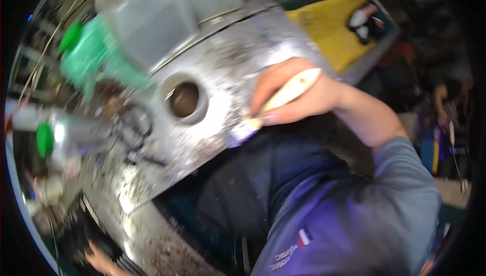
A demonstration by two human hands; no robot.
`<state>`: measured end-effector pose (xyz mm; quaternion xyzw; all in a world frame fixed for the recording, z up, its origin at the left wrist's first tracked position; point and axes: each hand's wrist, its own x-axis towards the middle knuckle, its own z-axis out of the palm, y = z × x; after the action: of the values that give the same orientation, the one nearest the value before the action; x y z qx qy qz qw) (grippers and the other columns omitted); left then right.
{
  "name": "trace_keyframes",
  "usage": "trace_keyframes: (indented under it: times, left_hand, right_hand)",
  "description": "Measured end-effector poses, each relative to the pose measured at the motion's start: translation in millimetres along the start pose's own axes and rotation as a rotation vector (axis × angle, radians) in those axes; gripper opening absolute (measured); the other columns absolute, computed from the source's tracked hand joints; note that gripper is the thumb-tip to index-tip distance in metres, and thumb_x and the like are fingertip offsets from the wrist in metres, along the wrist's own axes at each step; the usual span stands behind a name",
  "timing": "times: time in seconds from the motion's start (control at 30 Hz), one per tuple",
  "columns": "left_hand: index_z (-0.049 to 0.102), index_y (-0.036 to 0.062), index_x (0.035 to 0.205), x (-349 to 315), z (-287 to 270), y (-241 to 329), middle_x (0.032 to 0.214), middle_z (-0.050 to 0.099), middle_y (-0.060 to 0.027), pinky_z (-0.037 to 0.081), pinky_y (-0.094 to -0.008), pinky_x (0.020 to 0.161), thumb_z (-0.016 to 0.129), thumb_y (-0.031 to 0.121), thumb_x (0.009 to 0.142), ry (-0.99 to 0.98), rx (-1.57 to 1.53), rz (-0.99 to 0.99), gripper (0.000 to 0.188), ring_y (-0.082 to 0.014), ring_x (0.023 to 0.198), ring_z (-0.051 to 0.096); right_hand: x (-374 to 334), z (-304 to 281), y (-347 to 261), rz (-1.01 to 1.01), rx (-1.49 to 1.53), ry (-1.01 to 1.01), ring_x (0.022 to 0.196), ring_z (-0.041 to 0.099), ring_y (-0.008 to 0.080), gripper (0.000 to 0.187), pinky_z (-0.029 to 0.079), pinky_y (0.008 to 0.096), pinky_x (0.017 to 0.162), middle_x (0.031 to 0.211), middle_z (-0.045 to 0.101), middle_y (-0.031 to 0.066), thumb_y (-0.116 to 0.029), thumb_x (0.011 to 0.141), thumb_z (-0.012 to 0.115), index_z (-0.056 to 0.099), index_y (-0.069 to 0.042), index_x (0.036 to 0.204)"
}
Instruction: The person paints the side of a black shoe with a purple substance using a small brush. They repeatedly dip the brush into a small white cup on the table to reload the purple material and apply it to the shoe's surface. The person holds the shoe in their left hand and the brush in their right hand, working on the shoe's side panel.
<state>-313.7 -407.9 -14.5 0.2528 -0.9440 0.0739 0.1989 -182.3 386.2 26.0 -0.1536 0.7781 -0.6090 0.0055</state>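
One pale tool handle (pixel 291 91), right hand (pixel 298 99) gripping

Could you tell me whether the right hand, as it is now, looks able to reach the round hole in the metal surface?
Probably yes. The right hand, closed on a cream-coloured handle, rests on the same metal surface as the round hole, and nothing stands between them.

Metal worktop (pixel 223 78) is dull, scuffed and speckled with grit. Handle (pixel 291 91) in the right hand (pixel 298 99) is smooth, cream, probably plastic given the blur. Container (pixel 147 17) is translucent plastic; sleeve (pixel 400 185) is matt cloth.
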Motion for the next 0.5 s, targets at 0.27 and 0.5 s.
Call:
trace_keyframes:
  times: [0.27,0.5]
  left_hand:
    - [0.066,-0.0070,0.118,-193,-126,127,0.105,0.072,-0.0231,0.057,-0.0399,0.086,0.077,0.018,0.088,0.163,-0.279,0.555,0.041,-0.0365,0.097,0.070]
    - [0.061,-0.0075,0.120,-294,-123,129,0.116,0.067,-0.0255,0.057,-0.0459,0.088,0.074,0.019,0.091,0.070,-0.207,0.531,0.042,-0.0373,0.100,0.068]
  right_hand:
    - [-91,-118,53,0.129,-0.078,0.601,0.085,0.070,0.0100,0.033,0.055,0.0266,0.065,0.104,0.075,0.0059,-0.025,0.094,0.074,0.071,-0.006,0.121]
    - [-207,-316,157,0.633,-1.191,0.951,0.093,0.072,0.0319,0.031,0.056,0.0424,0.076,0.099,0.074,0.0116,-0.024,0.091,0.070,0.068,-0.022,0.122]
